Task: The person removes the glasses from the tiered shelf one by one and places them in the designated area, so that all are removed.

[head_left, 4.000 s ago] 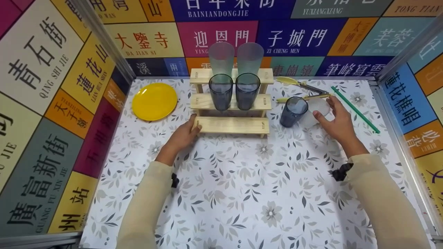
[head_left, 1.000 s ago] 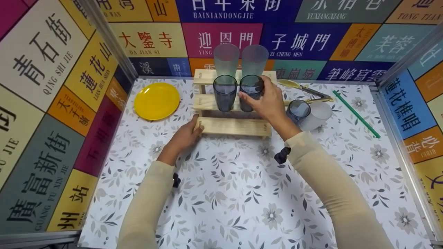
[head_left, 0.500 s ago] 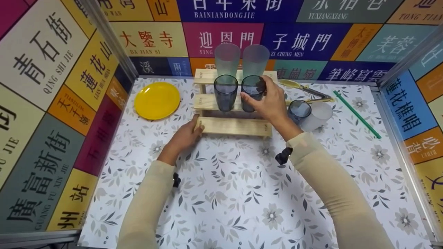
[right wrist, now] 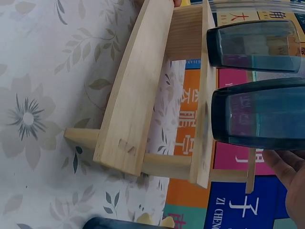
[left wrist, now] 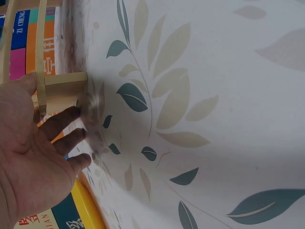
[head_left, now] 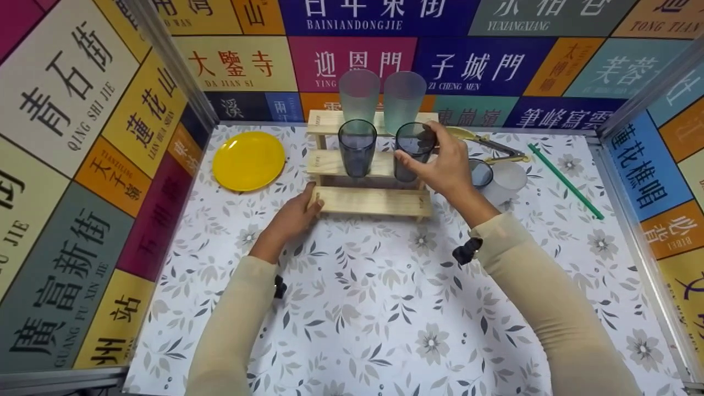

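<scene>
A three-step wooden rack [head_left: 374, 202] stands at the back of the table. My left hand [head_left: 294, 214] grips the left end of its lowest step, thumb on the wood; in the left wrist view the other fingers [left wrist: 71, 138] reach past the end. On the middle step's right side, my right hand [head_left: 448, 165] holds a dark, see-through cup [head_left: 412, 140] near its rim, thumb in front. The cup's base [right wrist: 220, 117] is right at the step in the right wrist view. Another dark cup [head_left: 357, 148] stands to its left. Two frosted cups [head_left: 358, 91] stand on the top step.
Right of the rack are a third dark cup [head_left: 482, 172], partly hidden by my hand, and a frosted cup [head_left: 510, 176]. Behind them lie yellow-tipped tongs [head_left: 498, 145]; a green straw [head_left: 566, 181] is further right. A yellow plate [head_left: 248, 161] lies left. Printed walls [head_left: 352, 60] enclose the table.
My right hand went from the frosted cup at the right to the right-hand dark cup on the middle step, then shifted that cup slightly right. My left hand stays on the rack.
</scene>
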`<state>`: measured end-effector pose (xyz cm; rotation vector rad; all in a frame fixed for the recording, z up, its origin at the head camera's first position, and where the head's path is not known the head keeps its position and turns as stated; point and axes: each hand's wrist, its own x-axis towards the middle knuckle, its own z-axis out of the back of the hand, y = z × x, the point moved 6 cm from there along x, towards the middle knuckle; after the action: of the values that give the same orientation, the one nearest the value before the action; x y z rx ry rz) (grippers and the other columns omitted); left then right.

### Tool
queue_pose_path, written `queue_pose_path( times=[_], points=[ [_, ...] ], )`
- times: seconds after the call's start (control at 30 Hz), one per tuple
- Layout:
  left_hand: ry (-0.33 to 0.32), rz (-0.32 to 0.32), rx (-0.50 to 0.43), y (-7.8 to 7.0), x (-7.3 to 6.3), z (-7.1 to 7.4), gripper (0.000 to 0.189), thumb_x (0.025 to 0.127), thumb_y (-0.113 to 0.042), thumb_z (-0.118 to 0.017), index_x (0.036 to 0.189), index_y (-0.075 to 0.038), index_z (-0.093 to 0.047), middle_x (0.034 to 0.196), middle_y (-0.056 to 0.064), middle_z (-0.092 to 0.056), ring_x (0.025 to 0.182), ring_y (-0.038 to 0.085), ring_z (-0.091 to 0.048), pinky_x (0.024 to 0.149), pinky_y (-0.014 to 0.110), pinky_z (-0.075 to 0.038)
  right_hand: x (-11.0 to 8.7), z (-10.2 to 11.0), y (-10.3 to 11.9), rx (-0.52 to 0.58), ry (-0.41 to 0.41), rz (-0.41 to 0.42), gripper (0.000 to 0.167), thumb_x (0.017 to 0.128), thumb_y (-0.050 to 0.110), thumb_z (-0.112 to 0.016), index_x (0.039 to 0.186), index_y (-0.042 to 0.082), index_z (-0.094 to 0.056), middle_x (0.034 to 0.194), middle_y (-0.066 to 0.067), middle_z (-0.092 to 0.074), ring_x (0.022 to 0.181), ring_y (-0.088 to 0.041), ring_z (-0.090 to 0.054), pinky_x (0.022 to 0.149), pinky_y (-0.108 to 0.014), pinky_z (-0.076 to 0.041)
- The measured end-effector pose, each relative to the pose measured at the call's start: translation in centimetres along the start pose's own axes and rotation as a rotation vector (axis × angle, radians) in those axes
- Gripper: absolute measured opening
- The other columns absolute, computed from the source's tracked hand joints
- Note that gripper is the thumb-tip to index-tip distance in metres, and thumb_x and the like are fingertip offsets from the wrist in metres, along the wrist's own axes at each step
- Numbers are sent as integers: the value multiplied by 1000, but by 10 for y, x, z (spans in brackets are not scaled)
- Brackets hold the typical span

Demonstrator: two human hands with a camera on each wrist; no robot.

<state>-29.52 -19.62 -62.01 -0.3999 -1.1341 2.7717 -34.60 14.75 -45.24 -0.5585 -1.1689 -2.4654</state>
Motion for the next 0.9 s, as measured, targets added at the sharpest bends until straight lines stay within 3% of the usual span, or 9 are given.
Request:
queue_pose_path(
  times=[0.33,0.6,0.87,0.9],
  points=[
    [9,12,-11,0,1,0,77,119,-49,-44,179,-12,-12,175,21,-44,159,40,-48,131,59,-37,-11,22,-11,-17,-14,-23,79,84,46,-97,142,1,-68,116,-17,-78,99,-33,-77,87,-44,-60],
    [10,20,-13,0,1,0,77,119,-50,-43,179,-13,-12,175,21,-43,159,40,-47,131,59,-37,-21,38,-17,-26,-28,-5,77,84,46,-98,143,5,-69,117,-15,-81,96,-32,-78,80,-26,-55],
    [25,21,-6,1,2,-2,79,119,-53,-42,180,-13,-11,177,20,-40,161,41,-45,133,59,-35,-33,50,-24,-27,-38,1,78,82,43,-99,142,4,-70,118,-18,-80,99,-36,-76,86,-45,-56],
    [24,-4,-12,10,8,-5,81,118,-58,-40,180,-14,-10,177,19,-40,160,39,-46,133,56,-35,-35,51,-25,-28,-39,-2,78,81,43,-100,142,4,-70,117,-19,-80,99,-36,-77,86,-45,-57]
  ],
)
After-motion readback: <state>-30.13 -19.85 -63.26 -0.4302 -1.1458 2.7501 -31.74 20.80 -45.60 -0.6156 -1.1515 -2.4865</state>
